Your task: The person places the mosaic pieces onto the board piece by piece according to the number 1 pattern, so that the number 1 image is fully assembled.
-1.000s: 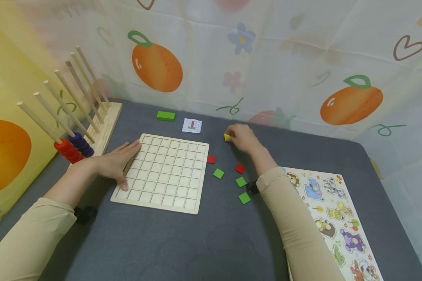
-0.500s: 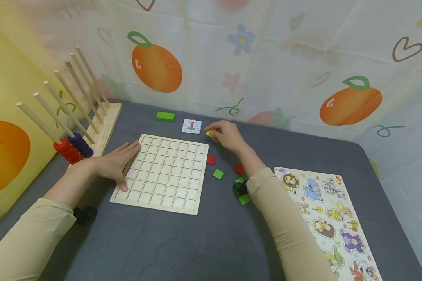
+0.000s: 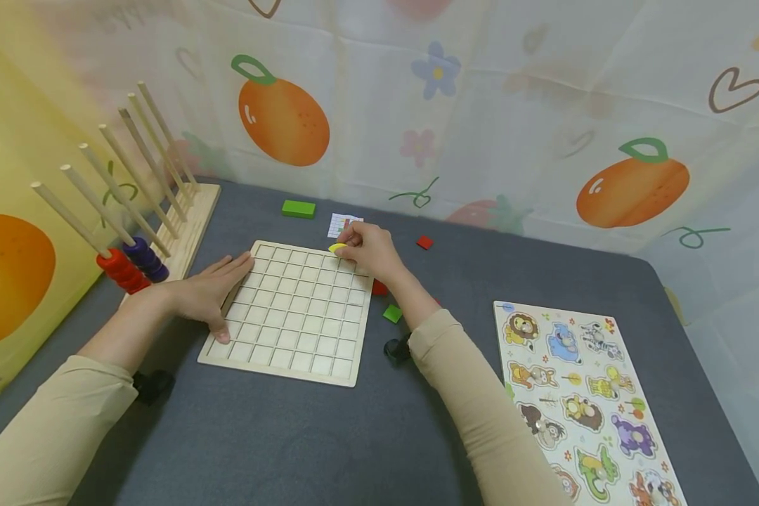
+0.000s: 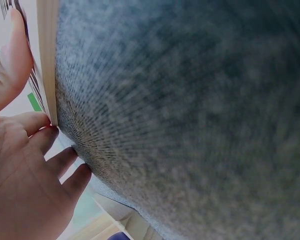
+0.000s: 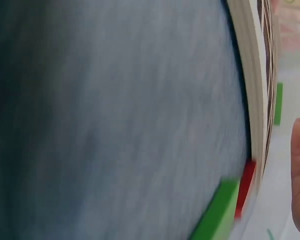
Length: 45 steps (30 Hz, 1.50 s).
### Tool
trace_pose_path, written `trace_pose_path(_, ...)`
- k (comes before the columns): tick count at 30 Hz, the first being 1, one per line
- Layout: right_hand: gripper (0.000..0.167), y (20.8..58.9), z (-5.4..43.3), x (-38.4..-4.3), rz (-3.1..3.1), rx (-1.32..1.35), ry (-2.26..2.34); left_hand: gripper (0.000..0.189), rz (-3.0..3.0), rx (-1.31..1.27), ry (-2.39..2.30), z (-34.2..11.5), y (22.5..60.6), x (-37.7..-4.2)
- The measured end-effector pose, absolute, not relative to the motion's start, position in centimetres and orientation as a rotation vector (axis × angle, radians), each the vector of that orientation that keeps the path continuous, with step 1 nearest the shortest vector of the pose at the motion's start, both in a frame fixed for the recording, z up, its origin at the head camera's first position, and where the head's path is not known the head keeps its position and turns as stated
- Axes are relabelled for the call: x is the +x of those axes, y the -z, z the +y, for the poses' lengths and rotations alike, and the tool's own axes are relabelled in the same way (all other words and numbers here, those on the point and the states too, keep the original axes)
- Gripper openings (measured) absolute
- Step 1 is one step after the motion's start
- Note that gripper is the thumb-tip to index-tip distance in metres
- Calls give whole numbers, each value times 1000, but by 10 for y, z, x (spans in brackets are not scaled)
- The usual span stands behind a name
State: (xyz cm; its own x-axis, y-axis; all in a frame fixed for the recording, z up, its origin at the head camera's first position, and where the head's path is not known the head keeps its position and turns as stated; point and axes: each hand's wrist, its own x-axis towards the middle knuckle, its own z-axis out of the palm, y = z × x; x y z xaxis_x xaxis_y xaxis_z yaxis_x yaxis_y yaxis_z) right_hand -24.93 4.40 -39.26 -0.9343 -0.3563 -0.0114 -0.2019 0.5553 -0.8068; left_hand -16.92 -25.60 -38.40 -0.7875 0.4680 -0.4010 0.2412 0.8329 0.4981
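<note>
- We see the right hand (image 3: pixel 376 249) shift left along the table's (image 3: pixel 247 443) far side over the last second; it now hangs at the far edge of the grid board (image 3: pixel 300 309), right of that edge's middle.
- Its thumb and fingertips pinch the yellow tile (image 3: pixel 336 247), so the hand is closed to a small gap. The tile sits over the board's far edge, just on the near side of the picture card (image 3: pixel 337 223). We cannot tell whether it touches the wood, though from the right wrist it looks raised.
- We find the left hand (image 3: pixel 207 292) unchanged: spread wide, thumb on top near the board's left edge, fingers against that edge, nothing lifted. We judge that it steadies the board, which keeps its place.
- The shift uncovers a red tile (image 3: pixel 424 242) towards the table's far edge, while the forearm now hides two green tiles from our head view. The green tile (image 3: pixel 392 313) off the board's right edge lies where it did.
- The right hand now covers a corner of the card, so we lose part of its drawing.
- For the work in hand, we take this as carrying: the yellow tile has reached the board but is not yet set down.
</note>
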Motion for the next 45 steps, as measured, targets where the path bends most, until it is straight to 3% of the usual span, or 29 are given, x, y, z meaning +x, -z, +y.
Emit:
trace_pose_path(27,13,391,-23,-230,2527,-381,1381,141,2494,520,-552,-254,383,-172)
trace_pose_path(45,10,396,-27,-230,2665,-499,1072,143,2499,521,-557,-254,383,-171)
